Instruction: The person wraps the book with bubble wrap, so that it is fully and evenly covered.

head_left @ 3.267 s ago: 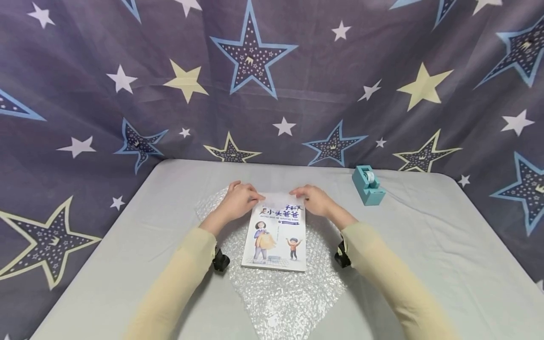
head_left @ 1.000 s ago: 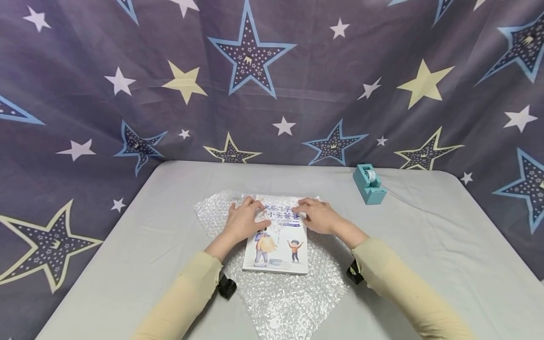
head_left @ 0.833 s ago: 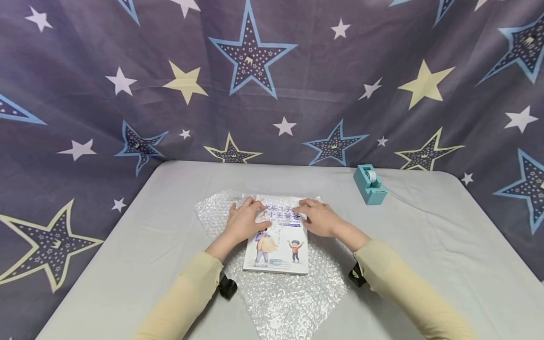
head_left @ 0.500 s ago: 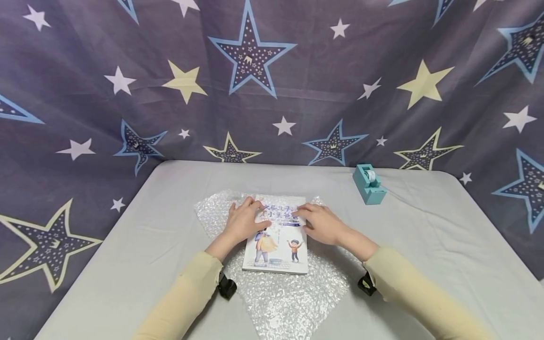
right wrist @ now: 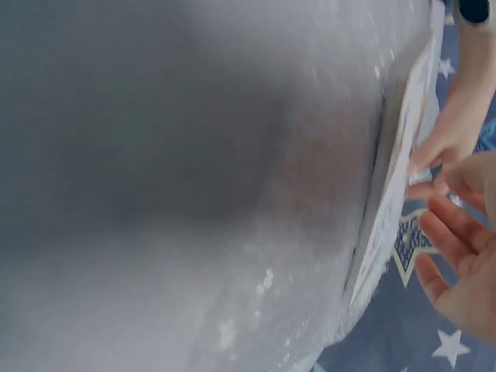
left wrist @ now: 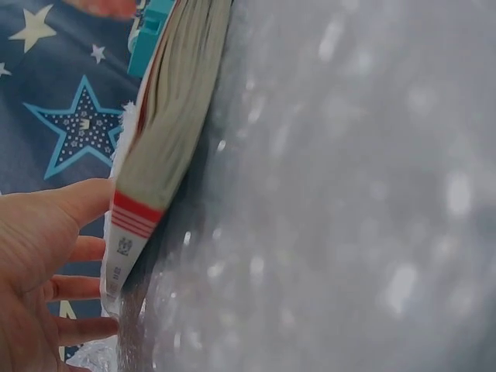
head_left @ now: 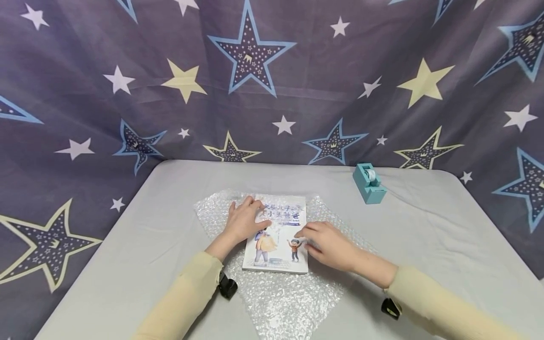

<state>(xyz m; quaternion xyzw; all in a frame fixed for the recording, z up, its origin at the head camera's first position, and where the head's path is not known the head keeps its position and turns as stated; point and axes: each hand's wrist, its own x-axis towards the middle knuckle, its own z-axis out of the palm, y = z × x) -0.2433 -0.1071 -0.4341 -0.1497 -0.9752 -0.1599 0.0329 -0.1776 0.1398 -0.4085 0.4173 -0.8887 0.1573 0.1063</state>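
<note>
A paperback book (head_left: 280, 259) with a cartoon cover lies face up on a sheet of bubble wrap (head_left: 293, 302). A clear layer of the wrap covers the upper part of the cover and blurs its title. My left hand (head_left: 241, 221) rests on the book's upper left, thumb and fingers spread over the covered part. My right hand (head_left: 330, 244) is at the right edge, its fingertips over the cover beside the printed child. In the left wrist view the book's page edges (left wrist: 174, 116) show, with the left hand's fingers (left wrist: 84, 246) straight along the spine end.
A teal tape dispenser (head_left: 369, 191) with a roll of tape stands at the table's back right. The table (head_left: 433, 236) has a pale grey cloth. A star-patterned curtain (head_left: 297, 108) hangs behind it. Corners of the wrap stick out to the left, right and front.
Both hands first held the wrap at the book's far edge; the wrap then came down over the title. Since then the right hand has slid toward the body along the right edge; the left stays.
</note>
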